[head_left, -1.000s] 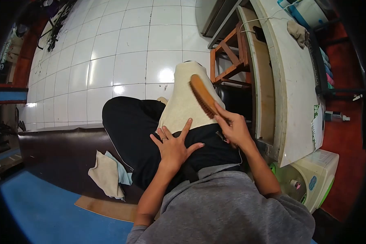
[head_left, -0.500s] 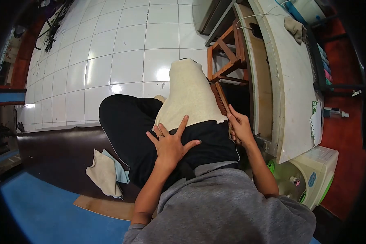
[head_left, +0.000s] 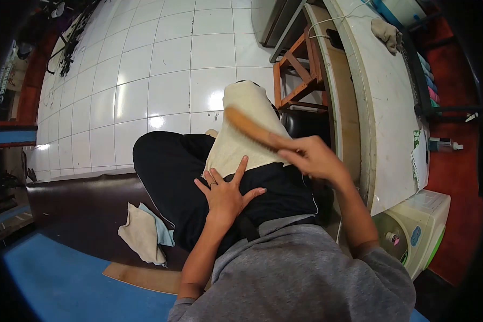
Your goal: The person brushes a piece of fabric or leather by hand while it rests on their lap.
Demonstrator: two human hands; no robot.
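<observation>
A cream cloth (head_left: pixel 231 145) is spread over my right thigh and knee, on top of black trousers (head_left: pixel 172 161). My left hand (head_left: pixel 224 198) lies with its fingers spread on the lower left edge of the cloth and the trousers; a ring shows on one finger. In my right hand (head_left: pixel 314 156) is the handle of a wooden brush (head_left: pixel 249 126). The brush is over the middle of the cloth, bristles facing down, slightly blurred. Whether the bristles touch the cloth cannot be told.
On the brown bench (head_left: pixel 80 209) at left lie folded beige and light blue cloths (head_left: pixel 142 233). A worktop (head_left: pixel 383 107) runs along the right, with a crumpled cloth (head_left: pixel 386 35) and a bottle (head_left: pixel 444 145). A wooden stool (head_left: pixel 300 80) stands ahead, a pale machine (head_left: pixel 413 225) at lower right.
My right hand has lifted the brush from beside my right thigh and swung it up and left over the cloth. My left hand has stayed nearly in place.
</observation>
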